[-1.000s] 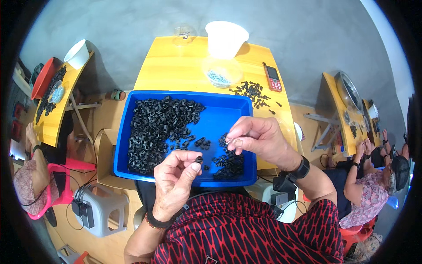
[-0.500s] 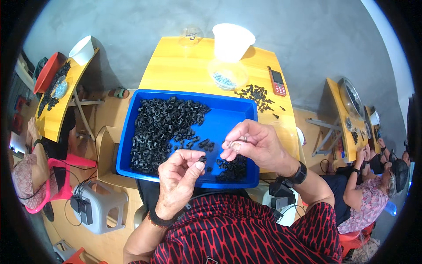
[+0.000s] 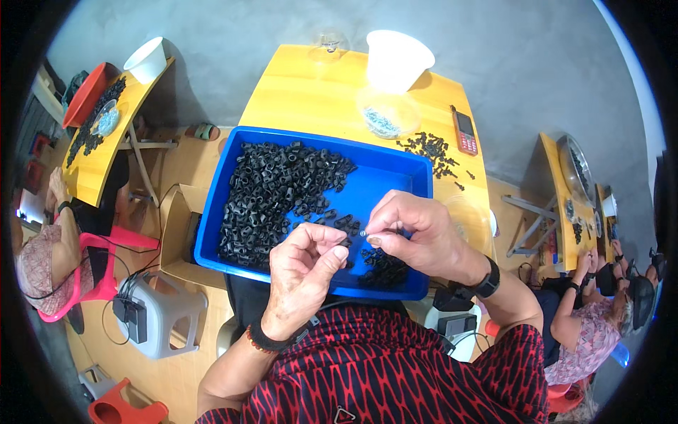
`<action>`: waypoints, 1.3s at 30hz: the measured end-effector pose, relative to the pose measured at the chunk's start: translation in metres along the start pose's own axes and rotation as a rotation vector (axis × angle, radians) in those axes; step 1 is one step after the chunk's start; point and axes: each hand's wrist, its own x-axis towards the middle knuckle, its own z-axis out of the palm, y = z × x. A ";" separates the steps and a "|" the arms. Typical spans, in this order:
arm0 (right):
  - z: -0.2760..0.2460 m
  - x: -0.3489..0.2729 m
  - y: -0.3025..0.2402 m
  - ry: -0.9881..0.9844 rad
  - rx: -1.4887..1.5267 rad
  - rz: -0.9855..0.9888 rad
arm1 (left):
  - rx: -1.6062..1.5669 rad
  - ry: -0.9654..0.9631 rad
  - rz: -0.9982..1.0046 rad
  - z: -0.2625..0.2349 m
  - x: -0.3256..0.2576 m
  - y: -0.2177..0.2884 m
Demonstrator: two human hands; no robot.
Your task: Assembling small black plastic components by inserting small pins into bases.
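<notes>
My left hand [image 3: 304, 275] pinches a small black plastic part [image 3: 346, 242] between thumb and fingers. Close to its right, my right hand [image 3: 424, 230] grips a tiny pale, shiny piece [image 3: 363, 233] at its fingertips; its kind is too small to tell. Both hands are over the front of a blue tray [image 3: 395, 173]. A large heap of black ring-like plastic parts [image 3: 275, 187] fills the tray's left side. A smaller pile of black parts [image 3: 385, 268] lies at its front right, partly behind my right hand.
On the yellow table [image 3: 296, 78] stand a white tub [image 3: 399, 60] and a clear dish of small bluish pieces [image 3: 381, 122]. Loose black pieces [image 3: 432, 150] lie beside a red phone [image 3: 465, 131]. People sit at tables on both sides. A cardboard box [image 3: 176, 244] is left of the tray.
My hands have come closer together, with the black part and the pale piece now nearly meeting. The whole view has shifted slightly, so the tray appears farther right and higher.
</notes>
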 end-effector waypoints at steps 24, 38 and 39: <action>0.017 0.017 -0.017 -0.097 -0.528 -0.394 | -0.198 -0.040 -0.013 -0.006 0.007 -0.010; 0.006 0.028 -0.016 0.028 -0.141 -0.183 | -0.230 -0.048 0.063 0.007 0.015 0.003; 0.007 0.028 -0.016 0.042 -0.116 -0.157 | -0.223 -0.066 0.059 0.004 0.014 0.002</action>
